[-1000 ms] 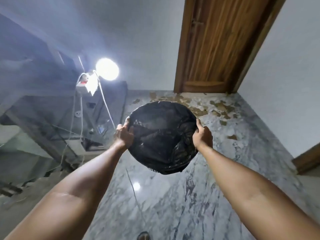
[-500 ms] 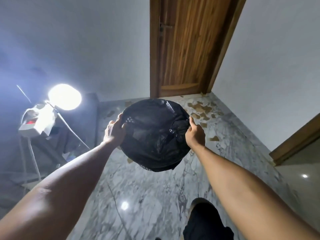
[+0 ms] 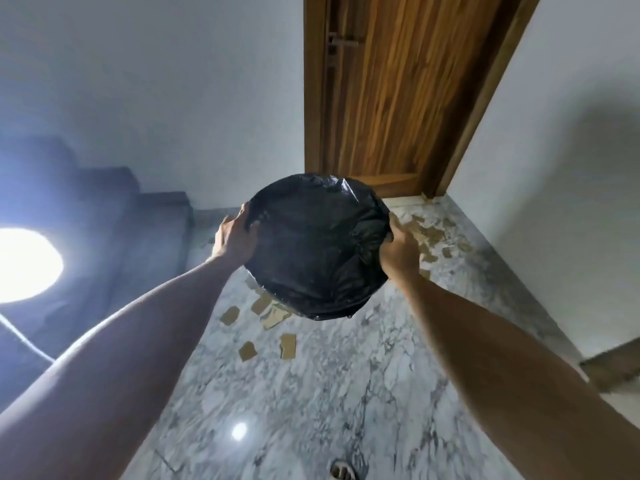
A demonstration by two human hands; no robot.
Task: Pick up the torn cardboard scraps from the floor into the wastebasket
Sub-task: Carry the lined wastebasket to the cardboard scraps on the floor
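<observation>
I hold a round wastebasket (image 3: pixel 317 247) lined with a black plastic bag out in front of me, above the floor. My left hand (image 3: pixel 233 235) grips its left rim and my right hand (image 3: pixel 398 251) grips its right rim. Several brown torn cardboard scraps (image 3: pixel 287 345) lie on the marble floor just under and in front of the basket. More cardboard scraps (image 3: pixel 433 237) are scattered to the right, toward the door, partly hidden behind the basket and my right hand.
A wooden door (image 3: pixel 391 91) stands closed straight ahead, with white walls on both sides. A bright lamp (image 3: pixel 24 265) glares at the left edge, in front of dark steps (image 3: pixel 152 209). My foot (image 3: pixel 341 471) shows at the bottom edge.
The view has swung and closed in on the door. The basket stays held in both hands, and more scraps now show on the floor beneath it.
</observation>
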